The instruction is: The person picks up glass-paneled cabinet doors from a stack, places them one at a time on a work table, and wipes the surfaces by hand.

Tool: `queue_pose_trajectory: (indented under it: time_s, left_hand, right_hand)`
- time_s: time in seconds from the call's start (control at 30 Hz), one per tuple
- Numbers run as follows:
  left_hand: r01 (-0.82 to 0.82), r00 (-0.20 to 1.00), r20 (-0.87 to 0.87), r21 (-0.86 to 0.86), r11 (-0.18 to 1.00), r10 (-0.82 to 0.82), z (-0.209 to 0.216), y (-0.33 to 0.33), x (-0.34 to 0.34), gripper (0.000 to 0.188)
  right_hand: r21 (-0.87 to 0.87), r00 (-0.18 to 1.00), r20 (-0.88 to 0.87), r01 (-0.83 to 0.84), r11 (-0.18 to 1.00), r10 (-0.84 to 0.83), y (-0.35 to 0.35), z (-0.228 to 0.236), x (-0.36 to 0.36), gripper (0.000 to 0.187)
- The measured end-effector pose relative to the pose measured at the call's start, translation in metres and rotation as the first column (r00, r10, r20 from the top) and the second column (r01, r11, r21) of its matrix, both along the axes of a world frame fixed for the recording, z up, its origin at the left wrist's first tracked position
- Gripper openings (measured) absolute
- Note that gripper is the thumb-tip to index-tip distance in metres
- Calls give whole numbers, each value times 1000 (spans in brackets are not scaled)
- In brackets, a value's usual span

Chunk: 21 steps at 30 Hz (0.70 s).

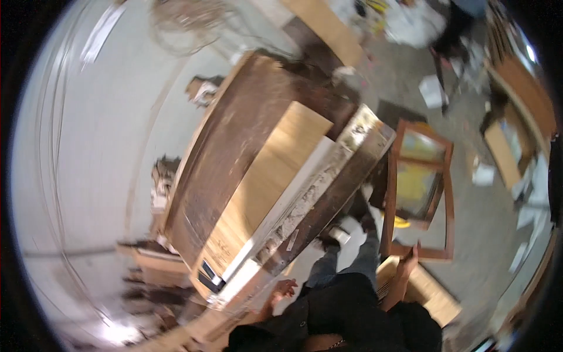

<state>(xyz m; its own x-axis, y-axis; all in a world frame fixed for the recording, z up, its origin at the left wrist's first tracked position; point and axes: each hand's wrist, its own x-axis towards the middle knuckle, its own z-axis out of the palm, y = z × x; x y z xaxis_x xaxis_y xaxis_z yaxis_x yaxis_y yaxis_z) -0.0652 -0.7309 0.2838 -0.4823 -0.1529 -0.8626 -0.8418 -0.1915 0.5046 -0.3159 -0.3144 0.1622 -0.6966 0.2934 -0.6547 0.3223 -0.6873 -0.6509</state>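
Note:
My right hand (409, 260) grips the lower corner of a reddish-brown wooden frame (387, 226) that stands tilted at my right side. The frame has crossbars, and its upper part seems to hold a pane with yellowish patches showing. My left hand (284, 288) hangs beside the near edge of a dark brown workbench (214, 152), fingers apart and holding nothing. Along the bench lies a light wooden board (272, 161), next to a long whitish strip (293, 196). A small black object (211, 277) rests at the board's near end.
Behind my right arm lies a pale wooden piece (434, 290). An open cardboard box (504, 149) stands at the right. White plastic bags (413, 23) and paper scraps litter the far floor. Wood offcuts (155, 290) are stacked at the left, against a pale wall (99, 146).

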Motion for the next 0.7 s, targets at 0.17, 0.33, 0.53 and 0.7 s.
queue_pose_trajectory:
  time_s: [0.17,0.33,0.53,0.7]
  left_hand:
    - [393,891,-270,57,918,-365,-12,-49,-8,49]
    - [208,881,-396,-170,963,-260,48,-119,-38,49]
    - [-359,792,-516,39,933,326,81,-163,23,45]
    - [-314,748,-589,92,945,306,84,-188,31,43]
  right_hand:
    - [274,992,-44,127,953,-119,51,99,-71,47]
    - [879,984,75,-141,455,158,58,203,-132,24]
    - [951,927,130,-218,222,352,-48,384,-50,25]
    - [899,884,20,-220,379,467,-123,530,41,43]
